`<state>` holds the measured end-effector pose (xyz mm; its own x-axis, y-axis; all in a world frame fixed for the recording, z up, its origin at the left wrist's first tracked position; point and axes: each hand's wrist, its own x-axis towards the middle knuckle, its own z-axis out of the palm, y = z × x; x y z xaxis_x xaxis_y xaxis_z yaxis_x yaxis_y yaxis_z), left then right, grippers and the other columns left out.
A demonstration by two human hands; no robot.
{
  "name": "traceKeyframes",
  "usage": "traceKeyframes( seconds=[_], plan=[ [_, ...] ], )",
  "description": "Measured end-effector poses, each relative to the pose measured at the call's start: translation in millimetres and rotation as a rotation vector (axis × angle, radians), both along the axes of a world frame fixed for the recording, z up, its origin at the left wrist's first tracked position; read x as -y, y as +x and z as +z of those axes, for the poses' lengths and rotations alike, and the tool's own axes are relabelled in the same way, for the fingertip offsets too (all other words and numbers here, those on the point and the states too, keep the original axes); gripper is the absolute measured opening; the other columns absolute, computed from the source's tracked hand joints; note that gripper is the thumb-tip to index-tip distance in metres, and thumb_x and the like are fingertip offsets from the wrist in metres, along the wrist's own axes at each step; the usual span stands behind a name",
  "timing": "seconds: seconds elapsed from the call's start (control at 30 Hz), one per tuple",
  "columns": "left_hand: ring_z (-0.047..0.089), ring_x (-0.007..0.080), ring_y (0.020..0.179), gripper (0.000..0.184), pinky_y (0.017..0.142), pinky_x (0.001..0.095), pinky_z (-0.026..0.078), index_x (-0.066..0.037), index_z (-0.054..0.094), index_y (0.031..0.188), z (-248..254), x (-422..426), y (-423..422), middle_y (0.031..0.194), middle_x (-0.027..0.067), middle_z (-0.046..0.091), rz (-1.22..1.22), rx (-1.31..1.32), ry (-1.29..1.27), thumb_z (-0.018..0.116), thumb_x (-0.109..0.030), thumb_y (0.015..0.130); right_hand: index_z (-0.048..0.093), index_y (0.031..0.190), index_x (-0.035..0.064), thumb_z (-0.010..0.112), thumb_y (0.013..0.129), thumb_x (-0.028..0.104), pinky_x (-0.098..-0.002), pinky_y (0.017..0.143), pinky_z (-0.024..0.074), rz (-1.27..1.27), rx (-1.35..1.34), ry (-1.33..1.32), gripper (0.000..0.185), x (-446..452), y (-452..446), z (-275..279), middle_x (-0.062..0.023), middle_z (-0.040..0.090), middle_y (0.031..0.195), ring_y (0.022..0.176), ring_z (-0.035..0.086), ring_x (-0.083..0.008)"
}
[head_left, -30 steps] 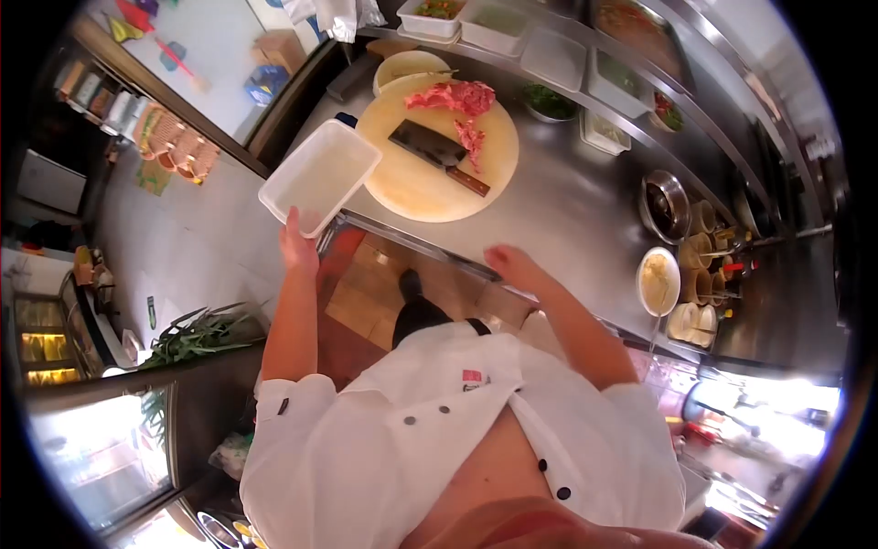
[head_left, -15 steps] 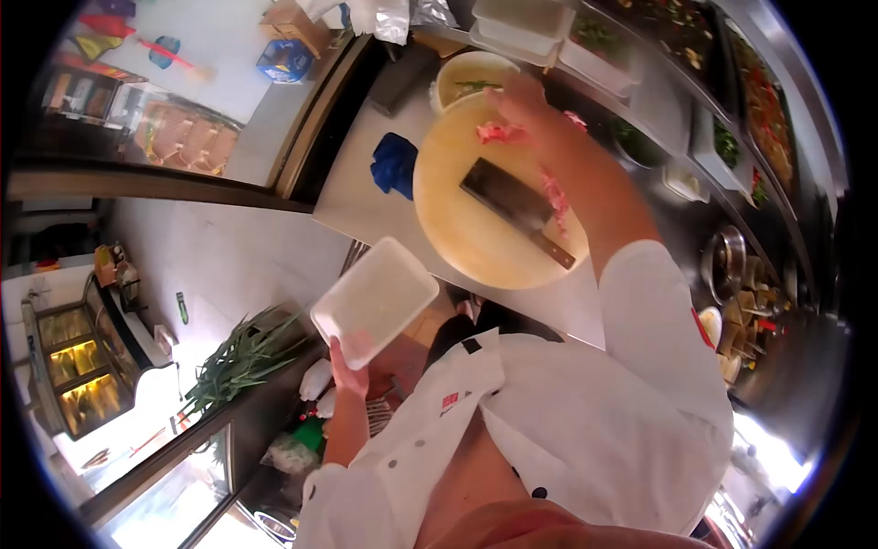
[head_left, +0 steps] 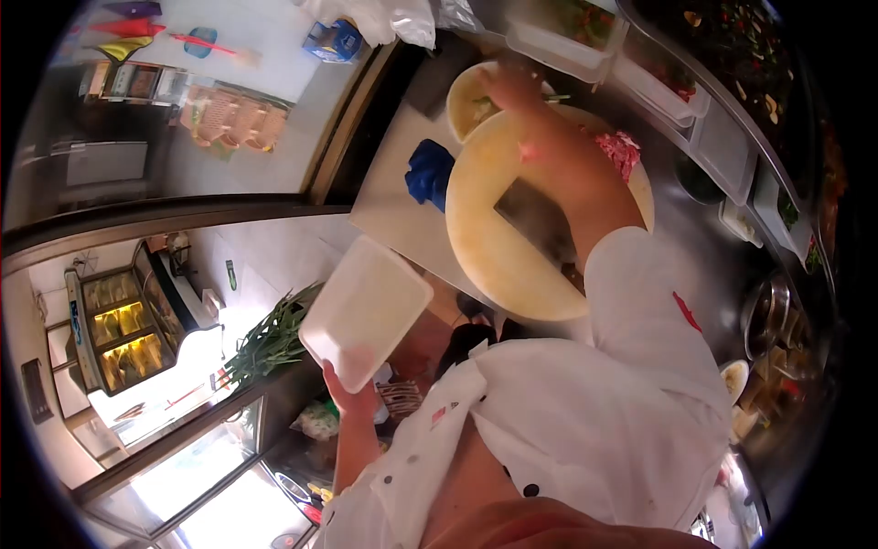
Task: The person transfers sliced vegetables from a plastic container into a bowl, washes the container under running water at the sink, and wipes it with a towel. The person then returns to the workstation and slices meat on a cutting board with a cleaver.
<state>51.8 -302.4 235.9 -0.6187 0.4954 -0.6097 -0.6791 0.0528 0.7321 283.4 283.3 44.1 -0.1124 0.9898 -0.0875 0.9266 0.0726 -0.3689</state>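
White tray held by left hand's fingers, near-left of round board; right hand has moved to bowl at board's far edge, fingers blurred, cannot tell their opening.

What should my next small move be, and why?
Perhaps bring the white rectangular plastic tub nearer the round cream bowl: your right hand is over that bowl, while your left hand holds the tub out beyond the steel counter.

- Your tray looks plastic: smooth, white — softly glossy
- Your round board: pale, matt
- Your cleaver blade: dull, dark metal
- Your blue cloth: matt, crumpled
- Your jacket: matt white fabric
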Motion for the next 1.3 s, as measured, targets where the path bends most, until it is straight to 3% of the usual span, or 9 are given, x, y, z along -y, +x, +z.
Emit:
traceKeyframes(
  seconds=[0.33, 0.43, 0.5, 0.57, 0.67, 0.9, 0.97, 1.1, 1.3],
  plan=[
    [0.052, 0.0311, 0.128, 0.069, 0.11, 0.0471, 0.039, -0.004, 0.039, 0.145, 40, -120, -49, 0.136, 0.0144, 0.054, -0.292, -0.378, 0.161, 0.053, -0.051, 0.096, 0.041, 0.149, 0.0098, 0.037, 0.097, 0.063, -0.061, 0.119, 0.0111, 0.279, 0.051, 0.03, 0.074, 68, -51, 31, -0.0093, 0.034, 0.158, 0.148, 0.025, -0.0298],
    [0.054, 0.0362, 0.126, 0.069, 0.106, 0.0474, 0.045, -0.002, 0.032, 0.146, 53, -161, -59, 0.137, 0.0218, 0.051, -0.425, -0.704, 0.224, 0.063, -0.038, 0.095, 0.046, 0.143, 0.0069, 0.048, 0.097, 0.053, -0.0544, 0.116, 0.0273, 0.203, -0.055, 0.322, 0.065, 108, -41, 45, -0.0158, 0.042, 0.151, 0.142, 0.037, -0.0316],
    [0.056, 0.039, 0.121, 0.074, 0.102, 0.0481, 0.047, -0.001, 0.027, 0.141, 46, -197, -72, 0.136, 0.0254, 0.05, -0.458, -0.878, 0.279, 0.074, -0.023, 0.088, 0.051, 0.133, 0.0039, 0.059, 0.094, 0.038, -0.0468, 0.103, 0.0436, 0.202, -0.352, -0.079, 0.052, 159, -30, 83, -0.0209, 0.051, 0.138, 0.129, 0.05, -0.0345],
    [0.057, 0.0382, 0.12, 0.076, 0.101, 0.0468, 0.048, 0.0, 0.03, 0.14, 40, -234, -83, 0.134, 0.0246, 0.051, -0.53, -1.049, 0.351, 0.077, -0.021, 0.084, 0.057, 0.122, 0.0024, 0.062, 0.092, 0.027, -0.0465, 0.088, 0.0501, 0.277, -0.541, 0.377, 0.039, 238, -27, 41, -0.0212, 0.063, 0.111, 0.104, 0.062, -0.0384],
    [0.058, 0.0373, 0.118, 0.078, 0.098, 0.0448, 0.049, 0.001, 0.036, 0.137, 38, -271, -84, 0.13, 0.0232, 0.053, -0.618, -1.358, 0.404, 0.082, -0.017, 0.076, 0.059, 0.127, 0.0031, 0.058, 0.095, 0.029, -0.0422, 0.09, 0.0512, 0.223, -0.604, -0.127, 0.041, 362, -7, 84, -0.0207, 0.065, 0.115, 0.102, 0.065, -0.035],
    [0.06, 0.0397, 0.112, 0.081, 0.095, 0.0457, 0.05, -0.003, 0.046, 0.132, 42, -339, -80, 0.124, 0.0186, 0.062, -0.692, -1.777, 0.726, 0.086, -0.015, 0.063, 0.064, 0.123, 0.0083, 0.06, 0.098, 0.029, -0.0305, 0.077, 0.0537, -0.238, -0.561, -0.246, 0.033, 584, 60, 30, -0.0102, 0.072, 0.102, 0.084, 0.066, -0.0145],
    [0.061, 0.0396, 0.111, 0.08, 0.094, 0.0456, 0.051, -0.004, 0.047, 0.131, 47, -349, -76, 0.123, 0.018, 0.062, -0.689, -1.803, 0.865, 0.086, -0.015, 0.062, 0.065, 0.122, 0.0096, 0.059, 0.098, 0.024, -0.0288, 0.075, 0.0533, -0.798, -0.706, -0.457, 0.028, 622, 66, 70, -0.0089, 0.072, 0.102, 0.083, 0.066, -0.0138],
    [0.062, 0.0381, 0.11, 0.079, 0.092, 0.0455, 0.051, -0.006, 0.048, 0.13, 57, -352, -68, 0.122, 0.0154, 0.063, -0.756, -1.869, 0.758, 0.086, -0.017, 0.062, 0.065, 0.123, 0.0115, 0.06, 0.096, 0.021, -0.0307, 0.082, 0.054, -1.151, -1.402, -0.501, 0.029, 760, 140, -13, -0.0077, 0.071, 0.108, 0.092, 0.069, -0.0172],
    [0.062, 0.0378, 0.109, 0.077, 0.09, 0.046, 0.051, -0.006, 0.049, 0.13, 65, -337, -48, 0.12, 0.0159, 0.064, -0.748, -1.926, 0.631, 0.085, -0.021, 0.064, 0.065, 0.12, 0.0089, 0.062, 0.095, 0.025, -0.0341, 0.079, 0.0546, -1.254, -0.835, -0.787, 0.03, 901, 184, -82, -0.0074, 0.071, 0.108, 0.09, 0.069, -0.0199]
  ],
)
